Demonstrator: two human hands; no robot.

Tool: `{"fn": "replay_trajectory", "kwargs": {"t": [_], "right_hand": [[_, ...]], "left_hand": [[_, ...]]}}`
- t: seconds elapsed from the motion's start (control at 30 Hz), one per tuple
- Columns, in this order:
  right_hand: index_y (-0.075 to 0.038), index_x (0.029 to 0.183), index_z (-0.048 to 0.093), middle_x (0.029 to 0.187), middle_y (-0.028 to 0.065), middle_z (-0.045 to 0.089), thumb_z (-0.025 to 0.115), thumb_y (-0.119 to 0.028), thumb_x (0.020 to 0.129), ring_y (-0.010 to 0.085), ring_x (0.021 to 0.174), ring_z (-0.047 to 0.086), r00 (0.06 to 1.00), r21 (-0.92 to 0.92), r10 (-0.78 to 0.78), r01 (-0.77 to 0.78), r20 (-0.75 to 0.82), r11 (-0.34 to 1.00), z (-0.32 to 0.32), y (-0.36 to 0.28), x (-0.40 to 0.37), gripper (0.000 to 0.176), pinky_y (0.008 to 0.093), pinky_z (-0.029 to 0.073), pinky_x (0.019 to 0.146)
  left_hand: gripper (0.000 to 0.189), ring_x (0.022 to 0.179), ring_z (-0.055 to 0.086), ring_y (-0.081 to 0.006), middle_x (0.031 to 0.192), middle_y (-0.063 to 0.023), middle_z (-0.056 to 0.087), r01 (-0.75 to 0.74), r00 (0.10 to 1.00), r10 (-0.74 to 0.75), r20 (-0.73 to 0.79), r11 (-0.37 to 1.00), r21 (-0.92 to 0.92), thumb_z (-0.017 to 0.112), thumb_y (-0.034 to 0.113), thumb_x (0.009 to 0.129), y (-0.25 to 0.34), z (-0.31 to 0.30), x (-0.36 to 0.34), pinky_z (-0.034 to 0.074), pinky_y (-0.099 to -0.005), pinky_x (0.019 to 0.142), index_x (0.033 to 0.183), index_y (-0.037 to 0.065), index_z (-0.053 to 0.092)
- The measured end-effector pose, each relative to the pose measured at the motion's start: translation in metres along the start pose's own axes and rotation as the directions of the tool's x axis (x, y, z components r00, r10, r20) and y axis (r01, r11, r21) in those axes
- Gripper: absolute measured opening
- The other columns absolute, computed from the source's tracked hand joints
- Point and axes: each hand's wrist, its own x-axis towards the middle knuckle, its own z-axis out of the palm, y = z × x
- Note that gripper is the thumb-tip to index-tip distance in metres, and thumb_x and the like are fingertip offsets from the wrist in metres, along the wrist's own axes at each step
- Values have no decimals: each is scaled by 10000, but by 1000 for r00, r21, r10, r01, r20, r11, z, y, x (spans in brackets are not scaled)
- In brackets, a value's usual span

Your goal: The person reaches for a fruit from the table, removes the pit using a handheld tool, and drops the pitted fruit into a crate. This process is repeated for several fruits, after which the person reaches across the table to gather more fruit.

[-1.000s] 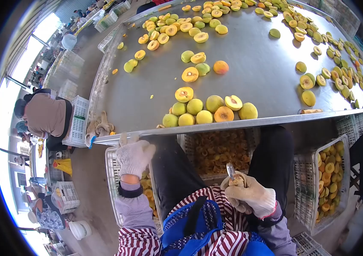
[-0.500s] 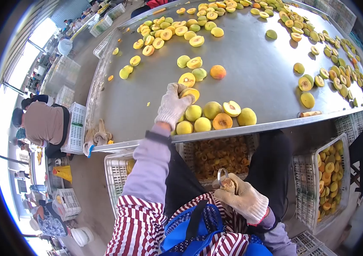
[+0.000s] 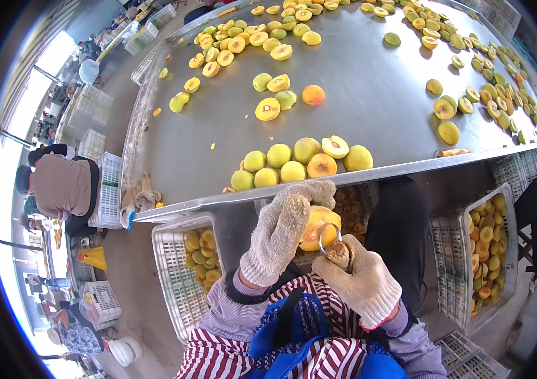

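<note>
My left hand [image 3: 284, 230], in a white knit glove, is closed around a yellow peach half [image 3: 314, 228] in front of my lap. My right hand [image 3: 360, 281], gloved too, grips a pitting knife [image 3: 329, 237] with a looped metal blade and a stubby handle. The loop rests right at the cut face of the peach half. Just beyond, along the table's near edge, sits a cluster of peach halves [image 3: 293, 171], some cut side up. Farther back on the metal table [image 3: 357, 114], a small group includes a half with its pit [image 3: 268, 108].
More halves are spread across the table's back and right side. Below the edge stand crates of peaches to my left [image 3: 183, 278] and right [image 3: 458, 271], with a pile of scraps [image 3: 349, 208] between my knees. A seated person [image 3: 66, 180] is at the left.
My left hand has come back from the table to my lap with the peach half. My right hand's looped blade now meets the fruit.
</note>
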Motion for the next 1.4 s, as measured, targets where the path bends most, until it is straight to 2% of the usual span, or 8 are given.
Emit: {"fn": "replay_trajectory", "kwargs": {"t": [0.37, 0.43, 0.6, 0.7, 1.03, 1.1, 1.23, 1.4], "right_hand": [[-34, 1021, 640, 685, 68, 617, 715, -187, 909, 230, 606, 657, 999, 259, 28, -23, -15, 966, 14, 13, -17, 203, 339, 505, 530], [-49, 1004, 629, 649, 7, 585, 684, -241, 956, 131, 517, 568, 824, 426, 379, -549, 422, 719, -2, -2, -14, 206, 284, 438, 460], [-68, 961, 620, 621, -26, 542, 678, -300, 967, 53, 467, 463, 680, 487, 296, -705, 671, 515, -24, 2, -15, 239, 218, 352, 415], [-67, 951, 617, 609, -22, 537, 692, -322, 955, 48, 454, 451, 651, 506, 227, -726, 724, 465, -23, 14, -20, 266, 210, 341, 405], [-57, 1080, 611, 683, -38, 555, 683, -242, 948, 39, 547, 504, 621, 571, 64, -752, 781, 329, -29, 26, -18, 238, 197, 382, 487], [-58, 1122, 603, 739, -33, 569, 677, -222, 951, 43, 596, 522, 661, 614, 96, -733, 744, 294, -23, 24, -25, 248, 204, 404, 517], [-61, 1199, 594, 881, -16, 588, 662, -172, 953, 49, 717, 548, 680, 682, -56, -724, 731, 100, -11, 46, -33, 278, 213, 442, 595], [-52, 1206, 593, 894, -13, 593, 684, -167, 938, 47, 695, 541, 635, 649, -177, -760, 752, 34, -15, 43, -28, 306, 198, 432, 604]], "left_hand": [[366, 981, 684, -202, 1113, -148, 714, -135, 981, 128, -149, 990, -36, 543, 299, 1042, 5, 36, -14, 536, -333, 889, 1150, -24, 676], [533, 913, 679, -206, 1046, -123, 713, 72, 997, -80, 24, 972, 223, 519, 464, 1034, 20, 33, -5, 545, -326, 827, 1105, -39, 680], [301, 868, 683, -187, 982, -135, 728, -213, 972, 171, 159, 927, 310, 594, 239, 1006, 19, 31, 1, 545, -318, 819, 1021, -43, 698], [222, 859, 696, -213, 983, -158, 731, -32, 947, -96, 305, 921, 388, 627, 173, 971, 32, 26, 8, 558, -337, 795, 975, -39, 690], [194, 756, 722, -256, 960, -59, 745, -408, 912, 274, 304, 679, 611, 717, 254, 881, 27, 38, 10, 547, -339, 628, 1001, 103, 727], [216, 746, 717, -265, 950, -48, 744, -697, 696, 558, 452, 375, 611, 734, 264, 856, 29, 40, 12, 536, -343, 598, 1007, 110, 720], [177, 841, 717, -273, 996, -64, 743, -355, 830, 248, 499, 926, 130, 732, 259, 856, 15, 31, 22, 561, -395, 705, 955, 113, 720], [295, 903, 716, -265, 991, -180, 722, -254, 895, 278, 350, 960, -116, 676, 265, 934, -2, 30, 8, 561, -330, 770, 1001, -21, 690]]}}
